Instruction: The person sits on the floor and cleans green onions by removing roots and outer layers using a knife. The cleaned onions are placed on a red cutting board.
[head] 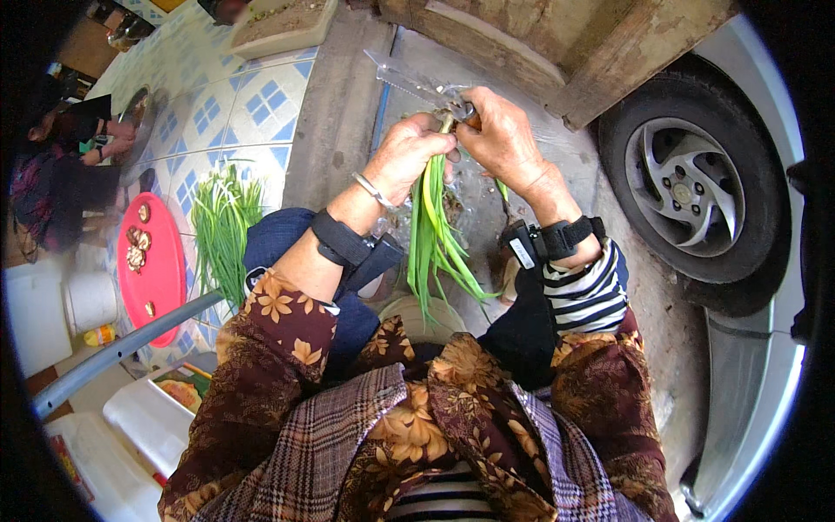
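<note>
My left hand [414, 153], with a bracelet at its wrist, grips several scallions [430, 209] near their root ends. Their long green leaves hang down toward my lap. My right hand [505, 137] is closed around the handle of a knife [411, 81]. Its shiny blade, with a serrated edge, points to the upper left, just beyond the root ends. The two hands almost touch. Another green stalk [501, 189] shows below my right hand. To the left, a bunch of cleaned scallions [227, 225] lies on the tiled floor beside my knee.
A red oval board [153, 274] carries several mushrooms [138, 248]. A metal pole [130, 352] slants near white foam boxes [107, 457]. At far left another person's hands [114, 140] work at a bowl [137, 107]. A car wheel [685, 186] stands right; a wooden door [496, 39] lies ahead.
</note>
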`<state>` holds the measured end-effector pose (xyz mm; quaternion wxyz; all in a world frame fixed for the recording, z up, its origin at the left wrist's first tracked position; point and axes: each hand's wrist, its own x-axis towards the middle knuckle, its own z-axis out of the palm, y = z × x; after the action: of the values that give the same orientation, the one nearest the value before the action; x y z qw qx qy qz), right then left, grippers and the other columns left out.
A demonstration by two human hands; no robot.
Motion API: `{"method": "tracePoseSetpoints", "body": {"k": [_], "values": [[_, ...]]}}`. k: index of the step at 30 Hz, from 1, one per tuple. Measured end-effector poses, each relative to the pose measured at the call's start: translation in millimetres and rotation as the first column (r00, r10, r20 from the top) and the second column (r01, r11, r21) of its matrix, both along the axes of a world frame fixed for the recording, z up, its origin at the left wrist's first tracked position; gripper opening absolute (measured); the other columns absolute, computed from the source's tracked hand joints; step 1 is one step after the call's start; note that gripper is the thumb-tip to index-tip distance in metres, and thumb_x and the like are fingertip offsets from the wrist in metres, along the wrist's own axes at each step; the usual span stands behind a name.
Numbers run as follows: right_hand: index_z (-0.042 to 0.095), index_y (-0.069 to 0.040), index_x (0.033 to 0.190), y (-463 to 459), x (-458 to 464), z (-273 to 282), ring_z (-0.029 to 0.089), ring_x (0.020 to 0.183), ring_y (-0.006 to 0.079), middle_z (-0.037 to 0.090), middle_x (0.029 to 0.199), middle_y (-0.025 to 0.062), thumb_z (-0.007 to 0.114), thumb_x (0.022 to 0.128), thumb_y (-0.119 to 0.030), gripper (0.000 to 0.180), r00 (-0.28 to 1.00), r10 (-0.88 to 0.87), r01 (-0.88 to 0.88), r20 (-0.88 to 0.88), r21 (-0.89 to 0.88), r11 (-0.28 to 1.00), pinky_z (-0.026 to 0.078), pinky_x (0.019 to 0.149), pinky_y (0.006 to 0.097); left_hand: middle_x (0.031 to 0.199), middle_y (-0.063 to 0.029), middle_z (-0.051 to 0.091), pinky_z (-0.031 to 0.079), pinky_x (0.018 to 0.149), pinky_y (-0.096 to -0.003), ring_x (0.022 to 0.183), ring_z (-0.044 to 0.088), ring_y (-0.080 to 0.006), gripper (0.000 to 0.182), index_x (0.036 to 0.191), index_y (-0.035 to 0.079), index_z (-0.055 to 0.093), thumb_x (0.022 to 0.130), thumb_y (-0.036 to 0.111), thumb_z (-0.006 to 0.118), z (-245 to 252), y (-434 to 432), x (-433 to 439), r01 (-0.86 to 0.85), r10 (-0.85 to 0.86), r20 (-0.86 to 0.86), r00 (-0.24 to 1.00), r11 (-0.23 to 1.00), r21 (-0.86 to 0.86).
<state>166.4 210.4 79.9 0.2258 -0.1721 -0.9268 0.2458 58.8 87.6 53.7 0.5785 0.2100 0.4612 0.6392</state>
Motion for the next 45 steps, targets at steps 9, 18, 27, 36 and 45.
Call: {"method": "tracePoseSetpoints", "body": {"k": [9, 18, 27, 36, 45], "values": [[0.056, -0.002, 0.093, 13, 2, -3, 0.059, 0.062, 0.0242, 0.059, 0.068, 0.0142, 0.059, 0.073, -0.014, 0.023, 0.981, -0.193, 0.181, -0.008, -0.314, 0.932, 0.046, 0.059, 0.0345, 0.079, -0.0108, 0.059, 0.049, 0.046, -0.0244, 0.060, 0.060, -0.0143, 0.019, 0.098, 0.000, 0.049, 0.085, 0.013, 0.054, 0, -6, -5, -0.003, 0.003, -0.005, 1.000, 1.000, 0.010], [0.059, -0.005, 0.095, -2, -4, -7, 0.050, 0.069, 0.0075, 0.058, 0.078, -0.0002, 0.067, 0.076, -0.014, 0.023, 0.990, -0.079, -0.009, -0.119, -0.603, 0.798, 0.044, 0.064, 0.0248, 0.078, -0.0080, 0.058, 0.045, 0.064, -0.0282, 0.069, 0.057, -0.0230, 0.019, 0.094, 0.000, 0.060, 0.079, 0.012, 0.060, -18, 2, -7, -0.220, 0.478, -0.841, 0.253, 0.875, 0.431], [0.060, -0.006, 0.094, -8, -9, -11, 0.048, 0.062, 0.0049, 0.057, 0.074, -0.0020, 0.070, 0.075, -0.018, 0.024, 0.987, -0.029, -0.076, -0.161, -0.605, 0.793, 0.041, 0.055, 0.0215, 0.067, -0.0094, 0.057, 0.043, 0.055, -0.0304, 0.058, 0.053, -0.0171, 0.013, 0.087, 0.000, 0.057, 0.079, 0.010, 0.060, -19, 3, -6, -0.249, 0.352, -0.702, 0.620, 0.936, 0.249], [0.060, -0.005, 0.090, -5, -5, -11, 0.045, 0.058, 0.0041, 0.055, 0.070, -0.0023, 0.067, 0.076, -0.016, 0.020, 0.998, -0.038, 0.000, -0.056, -0.563, 0.826, 0.040, 0.051, 0.0212, 0.062, -0.0124, 0.054, 0.042, 0.053, -0.0314, 0.055, 0.053, -0.0166, 0.018, 0.083, -0.002, 0.054, 0.079, 0.015, 0.059, -26, 1, -9, -0.158, 0.272, -0.774, 0.572, 0.962, 0.221], [0.060, -0.004, 0.090, -1, 0, 0, 0.049, 0.059, 0.0086, 0.055, 0.068, 0.0007, 0.067, 0.073, -0.018, 0.023, 0.999, 0.002, 0.033, 0.051, -0.662, 0.749, 0.043, 0.053, 0.0243, 0.066, -0.0062, 0.057, 0.044, 0.056, -0.0307, 0.062, 0.055, -0.0148, 0.018, 0.083, -0.001, 0.055, 0.084, 0.016, 0.055, -23, -2, -16, -0.004, 0.106, -0.715, 0.691, 0.990, 0.142]]}}
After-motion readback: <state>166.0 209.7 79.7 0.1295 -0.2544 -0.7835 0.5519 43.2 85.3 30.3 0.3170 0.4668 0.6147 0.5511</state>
